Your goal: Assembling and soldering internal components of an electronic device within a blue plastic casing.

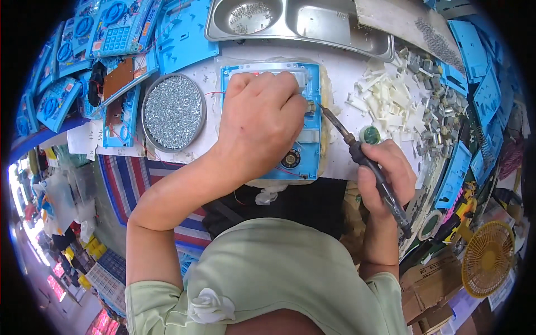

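In front of me lies a blue plastic housing [310, 167] with its inside facing up. A small round speaker [291, 159] sits near its lower edge. My left hand [258, 120] is curled over the upper part of the housing, fingertips pointing down; whatever they pinch is hidden. My right hand [397, 174] grips a soldering iron [360, 155] by its dark handle. The iron's tip points up-left, at the housing's right side near a small metal part [310, 107]. Close to the iron stands a small round pot with green inside [369, 134].
Left of the housing is a round tray of small screws [173, 113]. White plastic pieces [391, 97] and metal parts [444, 120] are heaped on the right. A steel tray [385, 47] lies behind; blue housings [114, 33] pile at far left. A yellow fan [488, 259] is lower right.
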### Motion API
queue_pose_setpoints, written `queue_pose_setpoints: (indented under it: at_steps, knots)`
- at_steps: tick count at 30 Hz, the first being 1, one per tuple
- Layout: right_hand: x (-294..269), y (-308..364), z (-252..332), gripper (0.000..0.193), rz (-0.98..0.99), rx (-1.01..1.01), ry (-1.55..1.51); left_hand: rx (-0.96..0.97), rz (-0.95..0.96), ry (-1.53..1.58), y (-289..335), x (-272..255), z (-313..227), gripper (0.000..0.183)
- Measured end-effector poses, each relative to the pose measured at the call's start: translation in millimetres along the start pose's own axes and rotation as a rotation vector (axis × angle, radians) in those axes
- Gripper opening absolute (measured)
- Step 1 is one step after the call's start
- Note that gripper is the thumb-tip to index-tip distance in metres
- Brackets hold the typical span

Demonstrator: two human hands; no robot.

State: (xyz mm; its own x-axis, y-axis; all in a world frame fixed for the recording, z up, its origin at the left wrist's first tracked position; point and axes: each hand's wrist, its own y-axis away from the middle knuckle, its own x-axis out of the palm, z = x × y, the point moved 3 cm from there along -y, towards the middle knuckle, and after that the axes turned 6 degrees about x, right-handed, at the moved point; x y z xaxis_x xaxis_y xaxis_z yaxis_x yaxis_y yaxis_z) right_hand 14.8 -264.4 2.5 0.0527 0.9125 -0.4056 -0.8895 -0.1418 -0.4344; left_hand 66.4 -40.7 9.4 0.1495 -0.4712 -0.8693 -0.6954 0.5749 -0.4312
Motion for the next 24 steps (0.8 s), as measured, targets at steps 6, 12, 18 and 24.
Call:
queue_pose_setpoints:
  at_steps: [6,12,18,24]
  knots:
    - [1.4,-3.1,1.3,0.03,-0.009,-0.029,-0.006,-0.021,0.107,-0.015,-7.2,-5.2,-2.5,0.019]
    - [3.0,-4.2,1.9,0.03,0.02,-0.042,0.005,-0.029,0.123,-0.025,-8.7,-6.5,-3.6,0.018]
    - [2.8,-3.9,2.2,0.029,0.015,-0.041,0.021,-0.008,0.074,-0.017,-6.2,-2.7,-2.1,0.018]
    - [2.2,-5.5,2.1,0.03,0.023,-0.047,0.01,0.028,0.021,-0.028,-7.4,0.1,-2.4,0.007]
